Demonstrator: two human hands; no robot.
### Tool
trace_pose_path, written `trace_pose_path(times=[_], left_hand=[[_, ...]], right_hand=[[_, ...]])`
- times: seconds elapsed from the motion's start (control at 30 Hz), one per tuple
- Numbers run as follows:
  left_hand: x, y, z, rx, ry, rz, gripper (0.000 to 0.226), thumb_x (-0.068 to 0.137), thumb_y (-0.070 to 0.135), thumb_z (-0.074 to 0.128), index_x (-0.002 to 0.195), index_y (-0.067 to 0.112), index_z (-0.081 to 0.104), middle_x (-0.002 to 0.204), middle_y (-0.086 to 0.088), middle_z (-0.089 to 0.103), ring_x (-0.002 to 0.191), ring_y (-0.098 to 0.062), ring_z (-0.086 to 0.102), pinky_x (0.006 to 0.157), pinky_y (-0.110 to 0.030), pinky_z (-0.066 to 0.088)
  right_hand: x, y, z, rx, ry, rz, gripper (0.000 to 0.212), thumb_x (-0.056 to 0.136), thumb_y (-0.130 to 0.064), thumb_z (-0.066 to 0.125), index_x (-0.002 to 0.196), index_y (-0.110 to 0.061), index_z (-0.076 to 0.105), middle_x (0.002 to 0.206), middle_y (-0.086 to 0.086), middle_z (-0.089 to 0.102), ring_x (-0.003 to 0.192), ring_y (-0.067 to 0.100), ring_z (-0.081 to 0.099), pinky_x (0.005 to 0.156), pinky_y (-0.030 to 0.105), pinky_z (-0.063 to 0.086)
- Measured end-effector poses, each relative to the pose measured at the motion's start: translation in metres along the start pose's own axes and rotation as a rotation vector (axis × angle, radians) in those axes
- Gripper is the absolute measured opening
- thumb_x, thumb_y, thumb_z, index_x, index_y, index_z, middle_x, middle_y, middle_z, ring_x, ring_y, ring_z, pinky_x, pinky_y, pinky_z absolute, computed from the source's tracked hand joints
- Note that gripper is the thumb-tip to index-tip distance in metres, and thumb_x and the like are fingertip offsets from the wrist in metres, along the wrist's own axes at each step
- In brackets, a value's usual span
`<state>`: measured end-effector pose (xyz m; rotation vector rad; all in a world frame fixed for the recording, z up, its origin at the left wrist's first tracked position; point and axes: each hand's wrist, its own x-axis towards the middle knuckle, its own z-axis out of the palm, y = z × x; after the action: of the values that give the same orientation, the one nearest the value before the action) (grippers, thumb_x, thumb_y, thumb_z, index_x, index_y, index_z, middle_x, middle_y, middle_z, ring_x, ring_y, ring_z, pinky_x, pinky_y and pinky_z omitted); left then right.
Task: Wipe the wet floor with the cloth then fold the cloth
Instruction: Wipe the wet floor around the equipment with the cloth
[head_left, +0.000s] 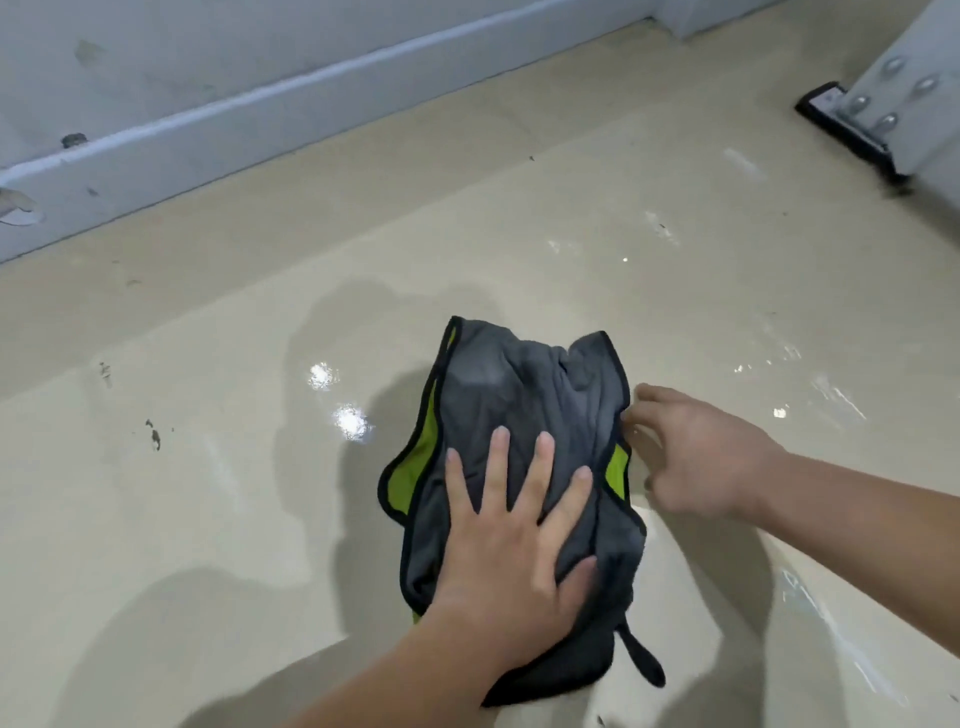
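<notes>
Beige floor (218, 519) fills the view, glossy with water: bright glints lie just left of the cloth (519, 415) and streaks shine to the far right. A pale wall with a white skirting board (291, 104) runs along the far left edge, well apart from the work. At the far right corner stands a grey metal post (930, 78) with rounded bolts, a black pad (841, 127) under its foot. Between these the wet surface is open on all sides of the cloth.

The cloth, grey with a black hem and green showing at its left and right edges, lies crumpled near the middle, with a black loop (644, 657) trailing from its near end. The left hand (514, 535) presses flat on it, fingers spread and straight, gripping nothing. The right hand (696, 457) comes in from the right, fingertips at the cloth's right hem; its fingers are loosely bent, and whether they pinch the edge cannot be told. A few dark specks (153, 434) mark the floor to the left.
</notes>
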<state>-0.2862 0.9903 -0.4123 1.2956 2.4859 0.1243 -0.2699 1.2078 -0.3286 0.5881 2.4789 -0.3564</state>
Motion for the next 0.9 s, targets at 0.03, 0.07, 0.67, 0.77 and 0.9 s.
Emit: trace_pose_path(times=[0.03,0.07,0.67,0.77,0.9], left_hand=[[-0.012,0.003,0.005,-0.006,0.021,0.008,0.07,0.102,0.068,0.029,0.163,0.035,0.029,0.174,-0.009,0.017,0.159,-0.046,0.003,0.117,-0.08,0.006],[-0.02,0.003,0.005,-0.035,0.048,0.003,0.066,0.104,0.067,0.024,0.163,0.037,0.029,0.174,-0.007,0.017,0.16,-0.042,0.002,0.119,-0.078,0.005],[0.103,-0.01,-0.031,0.052,0.023,-0.273,0.08,0.092,0.083,-0.002,0.162,0.046,-0.012,0.173,-0.003,-0.025,0.155,-0.039,-0.028,0.117,-0.074,-0.011],[0.073,0.051,-0.015,0.056,-0.035,-0.196,0.081,0.095,0.077,-0.001,0.163,0.036,-0.019,0.171,-0.011,-0.029,0.151,-0.048,-0.034,0.113,-0.078,-0.012],[0.027,0.128,0.002,0.04,-0.266,0.124,0.085,0.095,0.081,0.004,0.161,0.036,-0.023,0.163,-0.008,-0.044,0.141,-0.043,-0.051,0.111,-0.074,-0.023]], right_hand=[[-0.003,0.006,0.001,-0.008,-0.027,0.006,0.055,0.069,-0.025,0.07,0.122,-0.036,0.061,0.143,-0.014,0.041,0.124,0.016,0.056,0.093,0.039,0.054],[-0.005,0.01,0.002,-0.02,-0.033,0.014,0.058,0.069,-0.031,0.074,0.125,-0.039,0.06,0.145,-0.017,0.039,0.124,0.015,0.056,0.093,0.039,0.054],[-0.036,0.049,0.016,0.212,-0.18,-0.016,0.104,0.087,-0.038,0.073,0.16,-0.039,0.0,0.169,-0.014,-0.011,0.155,0.01,-0.005,0.123,0.037,0.023],[-0.054,0.071,0.01,0.379,-0.037,-0.008,0.083,0.092,-0.028,0.069,0.16,-0.028,0.021,0.167,-0.008,0.021,0.151,0.007,0.021,0.108,0.008,0.015],[-0.112,0.096,0.024,0.311,0.038,-0.046,0.068,0.093,-0.026,0.063,0.155,-0.028,0.035,0.155,-0.014,0.041,0.137,0.001,0.041,0.099,-0.001,0.024]])
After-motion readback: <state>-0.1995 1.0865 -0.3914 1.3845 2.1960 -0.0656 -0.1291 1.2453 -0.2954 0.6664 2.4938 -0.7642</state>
